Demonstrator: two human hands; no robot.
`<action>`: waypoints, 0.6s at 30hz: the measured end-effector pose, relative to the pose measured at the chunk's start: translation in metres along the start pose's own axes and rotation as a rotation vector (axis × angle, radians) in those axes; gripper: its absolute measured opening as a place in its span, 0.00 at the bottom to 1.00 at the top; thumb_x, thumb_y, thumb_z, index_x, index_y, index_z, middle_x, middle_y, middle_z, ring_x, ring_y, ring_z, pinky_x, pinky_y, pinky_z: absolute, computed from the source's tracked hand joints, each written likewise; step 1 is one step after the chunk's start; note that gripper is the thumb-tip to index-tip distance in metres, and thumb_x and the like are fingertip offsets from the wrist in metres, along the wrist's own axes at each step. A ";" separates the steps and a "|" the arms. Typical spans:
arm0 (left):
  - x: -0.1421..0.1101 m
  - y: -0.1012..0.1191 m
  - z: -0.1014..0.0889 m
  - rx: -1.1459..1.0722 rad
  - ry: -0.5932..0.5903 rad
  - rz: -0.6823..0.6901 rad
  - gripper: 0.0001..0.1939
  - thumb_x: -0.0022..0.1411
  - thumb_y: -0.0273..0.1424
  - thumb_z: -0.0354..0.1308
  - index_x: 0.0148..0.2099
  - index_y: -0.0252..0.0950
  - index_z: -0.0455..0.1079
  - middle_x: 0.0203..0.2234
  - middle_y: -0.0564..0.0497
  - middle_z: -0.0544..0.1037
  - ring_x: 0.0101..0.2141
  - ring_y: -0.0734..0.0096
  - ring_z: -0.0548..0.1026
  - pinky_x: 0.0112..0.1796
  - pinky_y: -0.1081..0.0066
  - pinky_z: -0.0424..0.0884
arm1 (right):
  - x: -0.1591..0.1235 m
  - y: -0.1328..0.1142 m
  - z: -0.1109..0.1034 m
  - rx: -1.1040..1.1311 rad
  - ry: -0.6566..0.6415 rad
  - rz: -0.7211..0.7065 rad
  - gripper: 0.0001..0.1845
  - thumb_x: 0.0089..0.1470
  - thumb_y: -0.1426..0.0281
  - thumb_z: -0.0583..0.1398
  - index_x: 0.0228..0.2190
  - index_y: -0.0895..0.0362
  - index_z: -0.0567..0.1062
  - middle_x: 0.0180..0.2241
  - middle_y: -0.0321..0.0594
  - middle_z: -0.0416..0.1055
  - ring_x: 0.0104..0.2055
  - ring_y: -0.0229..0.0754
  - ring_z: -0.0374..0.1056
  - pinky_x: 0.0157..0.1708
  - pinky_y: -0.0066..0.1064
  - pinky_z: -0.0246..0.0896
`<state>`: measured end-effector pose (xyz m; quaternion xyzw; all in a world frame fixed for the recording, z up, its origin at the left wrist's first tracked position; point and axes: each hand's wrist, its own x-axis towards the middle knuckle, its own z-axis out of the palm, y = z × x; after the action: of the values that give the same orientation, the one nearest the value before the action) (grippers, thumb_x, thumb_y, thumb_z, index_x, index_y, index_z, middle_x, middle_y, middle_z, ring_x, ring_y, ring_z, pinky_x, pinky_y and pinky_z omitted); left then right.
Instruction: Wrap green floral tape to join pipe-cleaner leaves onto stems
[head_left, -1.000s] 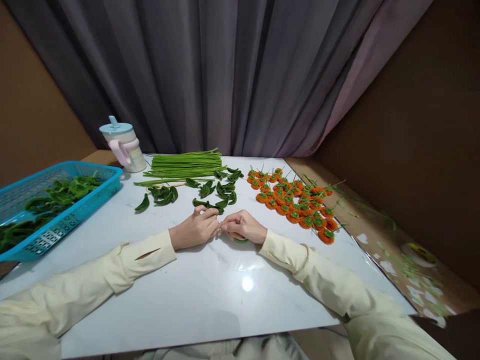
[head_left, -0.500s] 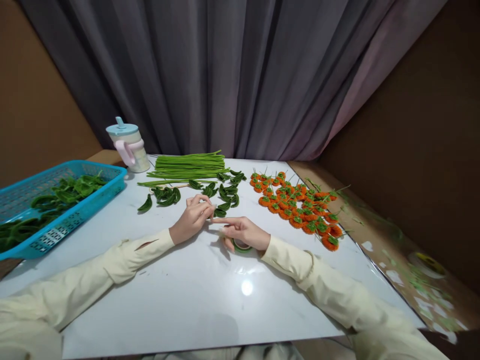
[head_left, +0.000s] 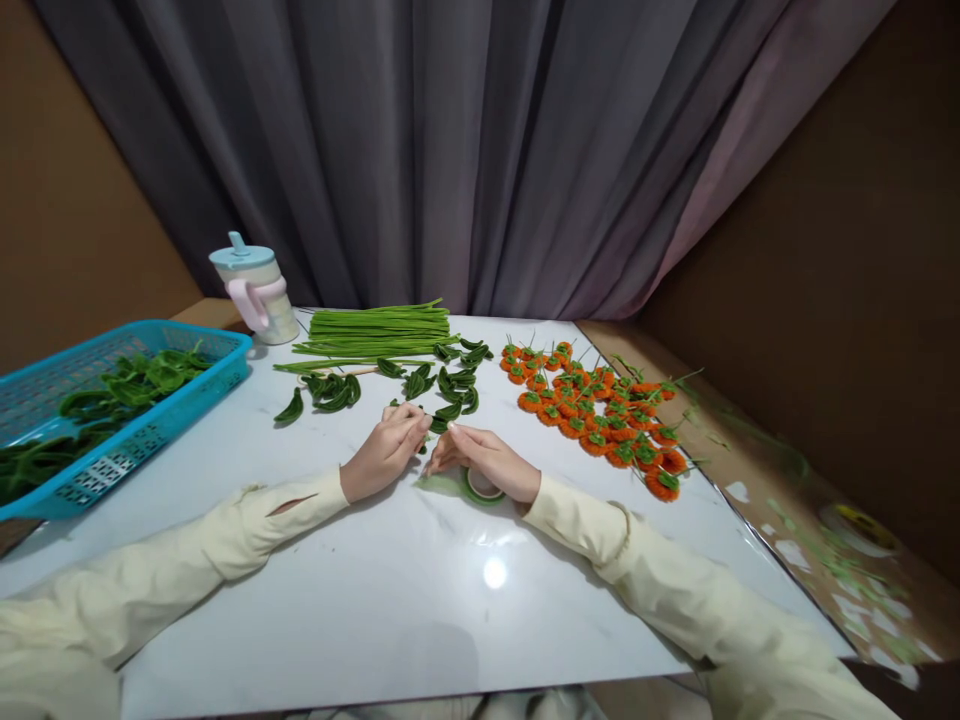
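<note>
Though faintly veined, white tabletop (head_left: 337, 610) before grey curtain (head_left: 442, 150), between brown walls (head_left: 810, 300).

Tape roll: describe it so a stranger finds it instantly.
Start at the white table and find the right grip. Partly hidden by it lies the tape roll: a green ring with a pale middle, unlike the curved dark-green leaves beyond.

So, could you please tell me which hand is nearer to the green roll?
Right: the right hand partly hides the green roll; the left hand is apart, farther to the left.
</note>
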<state>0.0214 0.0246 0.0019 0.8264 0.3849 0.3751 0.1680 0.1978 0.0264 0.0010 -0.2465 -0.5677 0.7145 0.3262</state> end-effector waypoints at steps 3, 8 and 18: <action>-0.001 0.000 0.001 0.114 -0.005 0.159 0.23 0.69 0.37 0.32 0.25 0.35 0.57 0.23 0.51 0.65 0.35 0.67 0.63 0.40 0.63 0.55 | -0.001 -0.001 0.001 -0.056 -0.036 -0.012 0.24 0.51 0.51 0.55 0.26 0.62 0.70 0.22 0.38 0.70 0.29 0.37 0.67 0.41 0.34 0.60; -0.004 0.001 0.001 0.181 -0.064 0.240 0.22 0.69 0.34 0.30 0.27 0.35 0.58 0.23 0.51 0.65 0.37 0.65 0.63 0.40 0.61 0.54 | -0.004 -0.004 0.002 -0.135 -0.083 0.002 0.23 0.50 0.52 0.56 0.26 0.62 0.71 0.21 0.37 0.70 0.28 0.37 0.66 0.40 0.32 0.59; -0.005 -0.003 -0.006 0.198 -0.191 0.286 0.12 0.66 0.34 0.40 0.41 0.34 0.61 0.34 0.45 0.70 0.44 0.59 0.62 0.43 0.58 0.52 | -0.004 -0.007 -0.001 -0.168 0.007 -0.039 0.18 0.52 0.59 0.57 0.22 0.62 0.70 0.19 0.36 0.69 0.24 0.33 0.62 0.33 0.28 0.57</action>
<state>0.0132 0.0228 0.0012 0.9170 0.2809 0.2754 0.0664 0.2028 0.0249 0.0072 -0.2646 -0.6293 0.6569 0.3200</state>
